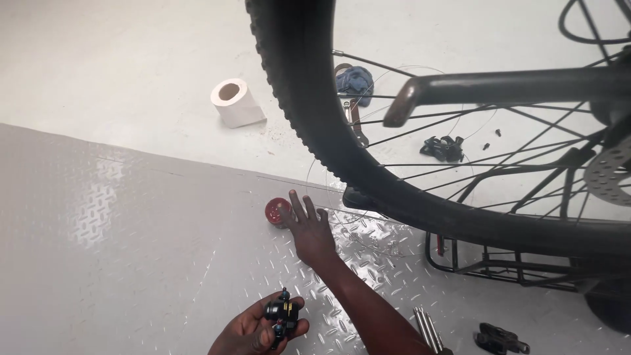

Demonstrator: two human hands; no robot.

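Note:
My left hand (pixel 253 332) is low in the view, curled around a small black bike part (pixel 281 317) with blue and red bits. My right hand (pixel 309 230) reaches forward over the grey tread-plate floor (pixel 131 230), fingers spread. Its fingertips touch a small red round tin (pixel 275 210) without closing on it. Just beyond the hand, a thin looped cable (pixel 368 217) lies beside the knobbly black bicycle tyre (pixel 309 98).
The bicycle's wheel, spokes and brake disc (pixel 611 171) fill the right side, over a black wire rack (pixel 499 266). A paper roll (pixel 233 102), blue rag (pixel 355 82), wrench (pixel 356 125) and small black parts (pixel 444 148) lie beyond. Metal rods (pixel 427 329) and a black clamp (pixel 503 338) lie near me.

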